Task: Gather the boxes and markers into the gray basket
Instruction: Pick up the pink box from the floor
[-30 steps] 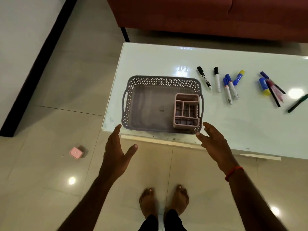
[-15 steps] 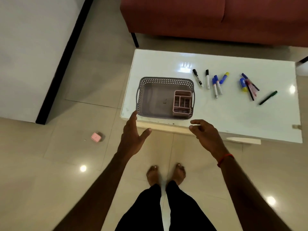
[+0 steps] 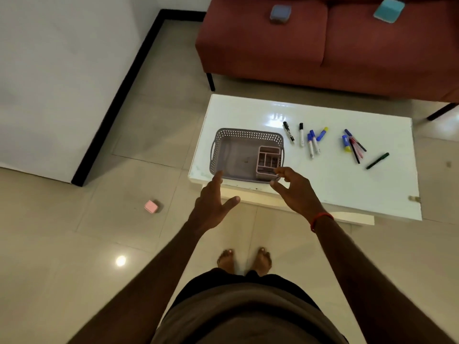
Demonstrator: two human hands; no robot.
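Observation:
The gray basket (image 3: 223,150) sits at the left end of the white table (image 3: 323,182), with a pink divided organizer (image 3: 268,162) in its right corner. Several markers (image 3: 313,142) lie on the table to the basket's right, with a green one (image 3: 377,161) farthest right. A pink box (image 3: 151,206) lies on the floor to the left. A gray-blue box (image 3: 280,13) and a light blue box (image 3: 388,8) rest on the red sofa. My left hand (image 3: 211,207) and my right hand (image 3: 295,189) hover open at the basket's near edge, holding nothing.
The red sofa (image 3: 323,50) stands behind the table. A white wall panel with a black edge (image 3: 124,83) runs along the left. Tiled floor surrounds the table, and my bare feet (image 3: 244,260) stand in front of it.
The view has pulled back and risen, bringing the sofa and its two boxes into sight. Both hands stay open near the basket's front edge.

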